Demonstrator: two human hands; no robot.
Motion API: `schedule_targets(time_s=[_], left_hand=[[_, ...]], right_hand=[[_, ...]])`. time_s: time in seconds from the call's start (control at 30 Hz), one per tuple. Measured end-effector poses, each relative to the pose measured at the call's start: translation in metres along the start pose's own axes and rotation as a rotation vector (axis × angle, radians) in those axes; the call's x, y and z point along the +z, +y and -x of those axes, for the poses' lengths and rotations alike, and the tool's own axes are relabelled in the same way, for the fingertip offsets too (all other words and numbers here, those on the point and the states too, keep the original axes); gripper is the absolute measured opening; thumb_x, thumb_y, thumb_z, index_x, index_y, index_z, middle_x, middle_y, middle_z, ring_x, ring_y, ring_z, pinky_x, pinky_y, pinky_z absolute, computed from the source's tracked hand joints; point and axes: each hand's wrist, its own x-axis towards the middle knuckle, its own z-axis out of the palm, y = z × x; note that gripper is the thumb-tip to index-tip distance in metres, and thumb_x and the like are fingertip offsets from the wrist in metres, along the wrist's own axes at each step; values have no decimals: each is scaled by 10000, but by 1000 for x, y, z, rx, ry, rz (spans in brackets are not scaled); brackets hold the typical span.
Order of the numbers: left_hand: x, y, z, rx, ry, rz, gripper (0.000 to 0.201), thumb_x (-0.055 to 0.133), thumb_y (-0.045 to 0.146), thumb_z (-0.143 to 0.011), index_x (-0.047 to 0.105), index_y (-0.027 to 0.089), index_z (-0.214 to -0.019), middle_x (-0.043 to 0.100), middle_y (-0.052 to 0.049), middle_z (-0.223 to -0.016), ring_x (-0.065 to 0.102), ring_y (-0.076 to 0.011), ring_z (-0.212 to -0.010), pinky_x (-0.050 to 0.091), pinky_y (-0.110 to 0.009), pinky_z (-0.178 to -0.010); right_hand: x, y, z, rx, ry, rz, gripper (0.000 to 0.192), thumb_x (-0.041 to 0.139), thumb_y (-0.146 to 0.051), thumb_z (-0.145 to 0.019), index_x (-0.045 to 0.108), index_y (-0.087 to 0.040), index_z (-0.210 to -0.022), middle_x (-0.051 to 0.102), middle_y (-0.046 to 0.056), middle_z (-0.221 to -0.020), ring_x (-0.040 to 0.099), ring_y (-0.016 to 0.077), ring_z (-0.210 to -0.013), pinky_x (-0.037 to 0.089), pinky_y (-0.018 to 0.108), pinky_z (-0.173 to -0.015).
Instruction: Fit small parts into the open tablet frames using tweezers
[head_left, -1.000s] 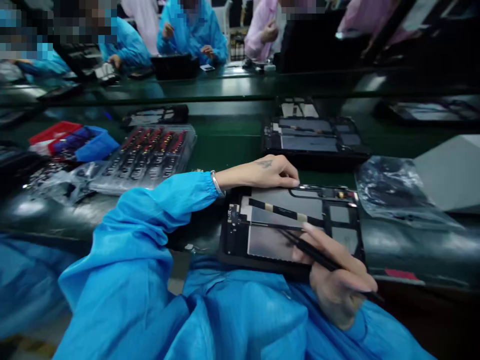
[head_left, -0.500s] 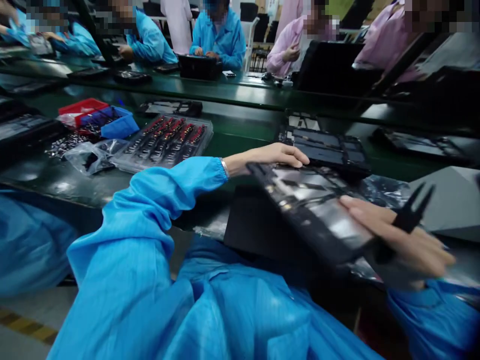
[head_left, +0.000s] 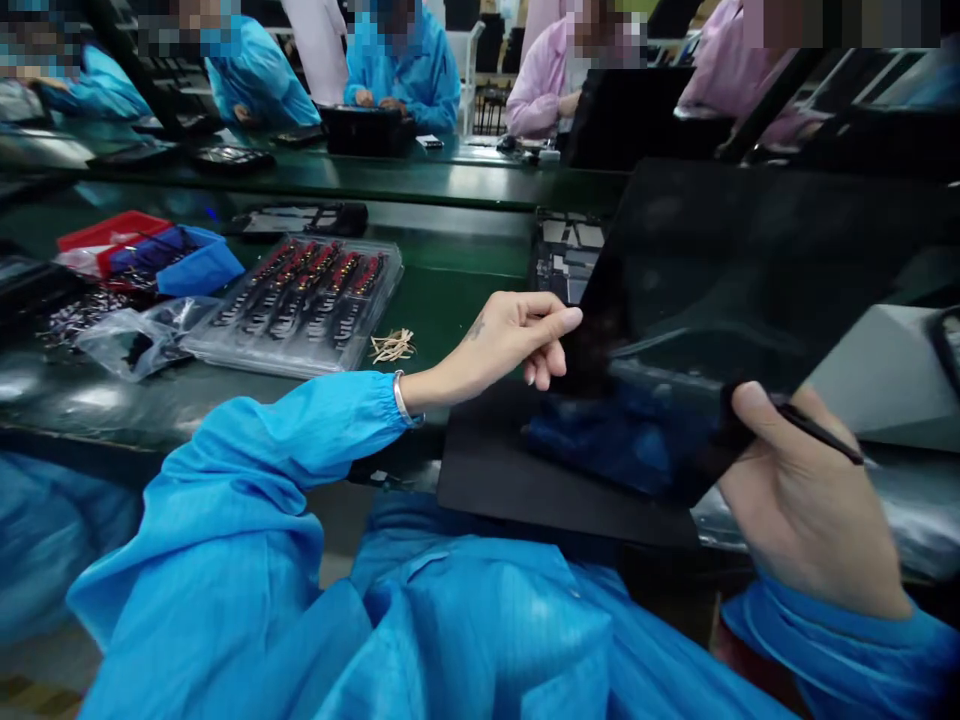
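A large black tablet panel [head_left: 720, 290] is raised and tilted, its dark glass side turned toward me. My left hand [head_left: 510, 345] pinches its left edge with the fingertips. My right hand [head_left: 802, 500] grips its lower right corner and also carries black tweezers [head_left: 817, 432] between the fingers. Below the panel a black mat [head_left: 525, 480] lies on the bench edge. Both arms wear blue sleeves.
A clear tray of red and black parts [head_left: 300, 300] lies left of centre, with a plastic bag [head_left: 135, 340] and red and blue bins [head_left: 150, 255] beyond. Another opened tablet [head_left: 562, 255] sits behind. A grey box [head_left: 892, 380] is at right. People work across the green bench [head_left: 450, 270].
The tablet lay open-side up on the mat, then was lifted and flipped. Now it is held up with its glass side facing me, and my left hand has moved to its edge.
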Motion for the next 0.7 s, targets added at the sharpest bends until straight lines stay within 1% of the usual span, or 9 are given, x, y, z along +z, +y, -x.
schedule_targets(time_s=[0.07,0.13,0.2,0.3,0.4,0.47,0.5,0.6,0.7], left_hand=[[1,-3,2,-93,20,48,509,731,562,-956,541,143,-737,692,3,-613,631,-62,-456,440,-137,-432],[0,-5,4,-185,42,72,486,717,502,-987,538,138,-719,678,13,-592,611,-47,-440,425,-126,-430],[-1,-8,4,-252,55,87,463,696,431,-1018,535,133,-703,666,20,-580,594,-34,-429,407,-118,-427],[-2,-12,3,-310,66,99,453,672,379,-1040,534,128,-688,660,18,-574,590,-31,-424,395,-118,-423],[-2,-14,2,-343,79,86,455,678,384,-1035,537,126,-688,660,14,-576,586,-30,-423,396,-121,-428],[-2,-16,1,-352,84,80,458,687,391,-1030,538,125,-688,662,10,-580,585,-30,-426,397,-125,-431],[-3,-17,1,-352,85,80,463,691,399,-1028,537,126,-688,661,7,-580,584,-32,-426,397,-127,-430],[-3,-18,2,-345,84,79,484,708,447,-1012,530,133,-689,658,2,-577,583,-38,-423,396,-132,-423],[-8,-13,-1,-274,37,60,447,737,483,-984,550,140,-767,695,-9,-618,631,-65,-457,446,-139,-450]], right_hand=[[-1,-1,3,126,-34,-25,226,865,-322,-801,776,-263,-1001,744,33,-1306,624,283,-1380,532,498,-1192],[-1,-2,4,251,-32,-42,275,843,-351,-834,787,-279,-1093,732,42,-1356,613,293,-1401,561,503,-1167],[2,-4,5,352,-11,-70,297,818,-334,-853,786,-289,-1145,726,47,-1376,612,298,-1405,569,518,-1159],[6,-6,4,425,27,-96,280,789,-272,-866,787,-301,-1145,725,40,-1383,624,296,-1394,569,527,-1157],[4,-2,2,481,53,-100,255,775,-287,-883,785,-312,-1137,731,34,-1371,645,289,-1369,566,518,-1161],[0,4,0,477,26,-80,284,792,-315,-868,776,-316,-1152,739,41,-1356,663,289,-1346,573,515,-1154],[-3,8,-2,452,-10,-55,304,806,-332,-856,772,-311,-1157,749,52,-1336,676,294,-1326,583,519,-1139],[-11,15,-9,328,-142,46,334,805,-406,-861,763,-259,-1158,779,106,-1251,711,328,-1266,616,560,-1075],[-12,3,-19,162,-197,135,310,765,-410,-911,767,-233,-1165,775,115,-1255,700,344,-1279,602,582,-1077]])
